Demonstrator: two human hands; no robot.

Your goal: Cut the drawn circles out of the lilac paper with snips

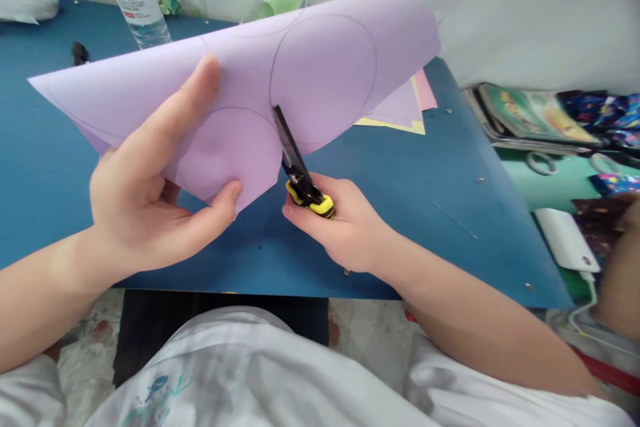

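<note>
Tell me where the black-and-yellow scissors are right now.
Near the middle of the head view, the black-and-yellow scissors are in the person's bare right hand, one blade lying over the light-purple paper sheet with drawn circles.

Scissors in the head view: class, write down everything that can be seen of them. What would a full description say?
The scissors have slim, dark blades that look metallic and black-and-yellow handles that look like plastic, partly hidden by the right hand gripping them. Held above the blue table, they point up and slightly left. The blades are at a cut in the purple sheet, one lying in front of it; how wide they are open is unclear.
</note>
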